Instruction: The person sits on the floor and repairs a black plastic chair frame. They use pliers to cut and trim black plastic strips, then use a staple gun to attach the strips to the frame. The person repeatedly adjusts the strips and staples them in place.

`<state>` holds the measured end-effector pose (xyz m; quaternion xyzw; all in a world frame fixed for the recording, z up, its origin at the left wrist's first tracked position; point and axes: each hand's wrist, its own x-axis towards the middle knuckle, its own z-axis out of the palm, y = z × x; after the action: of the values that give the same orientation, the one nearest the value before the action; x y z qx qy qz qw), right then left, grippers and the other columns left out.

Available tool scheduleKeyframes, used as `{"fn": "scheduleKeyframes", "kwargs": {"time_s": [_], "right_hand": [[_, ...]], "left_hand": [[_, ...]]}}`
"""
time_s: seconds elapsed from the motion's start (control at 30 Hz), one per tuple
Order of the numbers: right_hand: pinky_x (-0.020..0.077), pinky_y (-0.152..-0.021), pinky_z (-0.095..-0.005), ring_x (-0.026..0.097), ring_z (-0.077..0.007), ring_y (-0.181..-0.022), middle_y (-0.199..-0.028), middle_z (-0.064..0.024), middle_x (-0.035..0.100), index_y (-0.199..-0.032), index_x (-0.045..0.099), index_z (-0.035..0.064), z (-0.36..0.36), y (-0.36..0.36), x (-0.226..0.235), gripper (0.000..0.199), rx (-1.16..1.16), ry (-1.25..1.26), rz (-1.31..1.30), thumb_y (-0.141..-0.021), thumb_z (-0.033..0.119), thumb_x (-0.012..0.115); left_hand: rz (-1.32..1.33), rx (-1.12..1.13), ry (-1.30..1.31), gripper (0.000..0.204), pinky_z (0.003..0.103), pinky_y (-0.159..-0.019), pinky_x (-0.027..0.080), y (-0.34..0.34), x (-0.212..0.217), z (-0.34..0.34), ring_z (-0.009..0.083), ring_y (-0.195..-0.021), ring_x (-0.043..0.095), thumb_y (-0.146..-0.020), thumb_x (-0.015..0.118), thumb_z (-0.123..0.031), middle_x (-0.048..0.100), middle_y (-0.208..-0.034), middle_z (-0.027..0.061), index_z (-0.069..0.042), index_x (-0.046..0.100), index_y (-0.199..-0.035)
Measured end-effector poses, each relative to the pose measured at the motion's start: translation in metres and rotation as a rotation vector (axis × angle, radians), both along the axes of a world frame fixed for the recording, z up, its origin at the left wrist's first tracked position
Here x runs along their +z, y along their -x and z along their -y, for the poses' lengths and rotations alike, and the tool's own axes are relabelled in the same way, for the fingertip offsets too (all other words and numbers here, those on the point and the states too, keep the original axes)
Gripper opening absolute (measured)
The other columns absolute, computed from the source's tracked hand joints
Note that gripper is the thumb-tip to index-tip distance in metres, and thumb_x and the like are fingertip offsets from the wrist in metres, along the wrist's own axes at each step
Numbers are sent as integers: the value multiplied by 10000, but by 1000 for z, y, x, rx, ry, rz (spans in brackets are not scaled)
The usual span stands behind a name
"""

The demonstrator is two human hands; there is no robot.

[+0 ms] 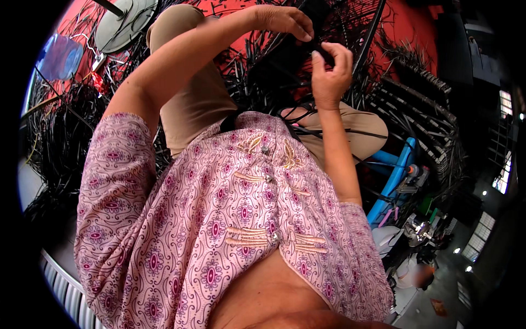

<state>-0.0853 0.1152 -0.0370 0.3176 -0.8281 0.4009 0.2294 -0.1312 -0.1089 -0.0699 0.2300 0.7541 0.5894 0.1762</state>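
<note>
Both hands work close together at the top, over a dark frame wound with black strips (276, 60) in front of my knees. My left hand (287, 23) reaches across from the left, its fingers bent and held together, tips pointing down at the black material. Just below and to the right, my right hand (333, 71) is raised with thumb and forefinger curled toward each other. Whatever the fingertips hold is lost against the black. Long thin black strands (350, 131) run across my right thigh.
A heap of loose black strips (66, 142) lies at left, near a round grey base (125, 24) and a clear blue plastic container (59, 57). Red sheeting (408, 27) spreads beneath. At right stand a black woven piece (411, 107) and a blue plastic frame (392, 183). Another person (408, 274) is at lower right.
</note>
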Motion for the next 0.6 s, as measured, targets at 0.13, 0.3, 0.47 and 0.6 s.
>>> {"fn": "scheduleKeyframes", "kwargs": {"time_s": [0.13,0.3,0.47,0.6], "right_hand": [[440,-889,-396,594,-240,-1022,-1071,-29,615,-1001,639,123,-1,-3,-15,340,-5,-189,-171,-703,65,793],[453,-856,-388,601,-238,-982,-1039,-24,611,-927,669,137,11,6,-21,295,54,-199,-234,-686,112,837],[484,-805,-380,609,-253,-925,-1012,-40,611,-881,680,125,7,14,-28,238,98,-141,-257,-697,98,828],[493,-781,-383,604,-266,-905,-985,-52,605,-882,679,105,5,17,-25,216,120,-159,-286,-716,104,817]], "left_hand": [[89,23,54,309,300,-975,443,-10,22,-5,145,-1082,591,-979,588,-280,662,-1037,36,-13,660,-1118],[-302,5,-24,311,324,-1002,436,-4,-15,-2,222,-1125,582,-1020,461,-206,627,-1134,85,-7,639,-1178],[-491,-2,153,336,361,-1029,448,-9,-2,-4,320,-1166,579,-918,496,-49,623,-1210,138,-7,607,-1232],[-659,35,166,310,378,-1048,448,-7,-12,-7,334,-1184,587,-935,472,-12,637,-1217,154,2,622,-1207]]}}
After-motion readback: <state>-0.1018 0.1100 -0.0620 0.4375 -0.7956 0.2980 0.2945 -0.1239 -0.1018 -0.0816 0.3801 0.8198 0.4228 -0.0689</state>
